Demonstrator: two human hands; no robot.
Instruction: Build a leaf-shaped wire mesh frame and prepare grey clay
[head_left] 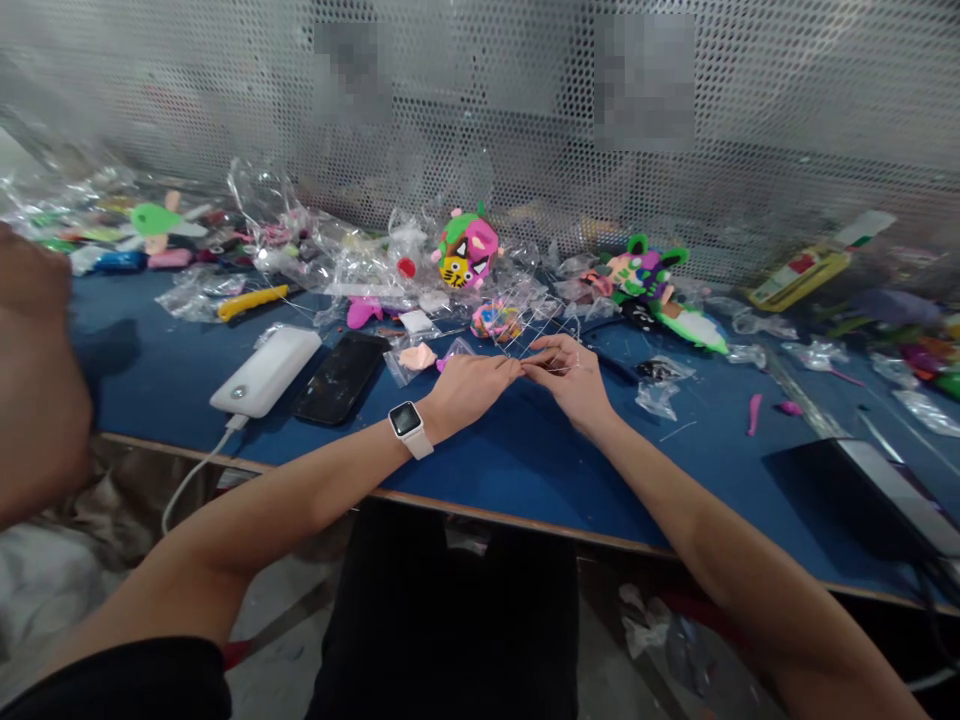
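Both of my hands meet over the near middle of the blue table, fingertips pinched together. Between and above them stands a crossed bundle of thin silvery wires (pixel 534 325). My left hand (pixel 471 388), with a white-banded watch on its wrist, is closed at the wires, its fingertips mostly hidden behind its back. The thumb and fingers of my right hand (pixel 571 378) pinch the wires from the other side. Just beyond lies a multicoloured clay lump (pixel 496 321). Left of my left hand are a peach clay piece (pixel 417 357) in clear film and a black phone (pixel 343 378).
A white power bank (pixel 268 372) with a cable and a yellow cutter (pixel 253 302) lie left. A colourful clay mask (pixel 466 252) and plastic wrappers line the perforated metal wall. A dark device (pixel 892 490) sits right. Another person's arm (pixel 37 380) enters at left.
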